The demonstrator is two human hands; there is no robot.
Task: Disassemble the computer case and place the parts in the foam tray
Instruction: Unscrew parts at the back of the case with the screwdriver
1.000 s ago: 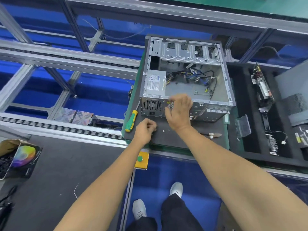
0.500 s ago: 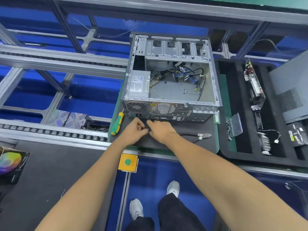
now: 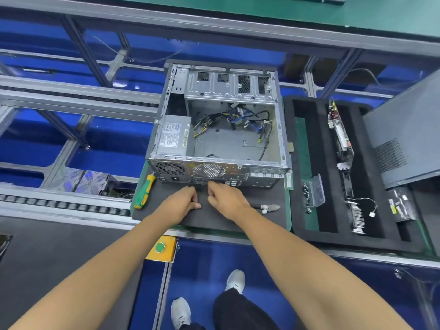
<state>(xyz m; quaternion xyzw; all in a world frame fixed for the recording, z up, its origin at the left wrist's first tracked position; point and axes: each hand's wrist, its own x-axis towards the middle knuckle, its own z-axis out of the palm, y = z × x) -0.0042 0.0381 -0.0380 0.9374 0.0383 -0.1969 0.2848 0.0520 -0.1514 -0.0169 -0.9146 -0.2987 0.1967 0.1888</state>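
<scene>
From the head camera, the computer case point(image 3: 219, 129) lies on its side on a dark mat point(image 3: 214, 215) on the table, its open side up, so the power supply point(image 3: 172, 136) at its left and a tangle of loose cables point(image 3: 240, 117) against the bare inner floor show plainly. Its perforated rear panel faces the person, and both hands work just in front of it, low on the mat. The left hand point(image 3: 183, 203) has its fingers curled in, thumb and fingertips drawn together as if pinching something small, though whatever it may hold is too tiny to make out. The right hand point(image 3: 226, 198) sits just beside it, knuckles up and fingers bent down toward the mat near the bottom edge of the rear panel; whether it pinches anything cannot be told. The two hands are close but not clearly touching. A green and yellow screwdriver point(image 3: 144, 192) lies on the mat to the left of the hands, near the case's corner, and a pair of pliers point(image 3: 266, 207) lies on the mat to the right. Further right, beside the mat, sits the black foam tray point(image 3: 319, 163) with long slots: a circuit board point(image 3: 339, 132) stands on edge in one slot, a finned part with a thin wire point(image 3: 357, 215) lies nearer the person, and a small clear plastic box point(image 3: 317, 190) with screws beside it rests in the left slot. The case's grey side panel point(image 3: 404, 141) leans over the tray's far right side.
</scene>
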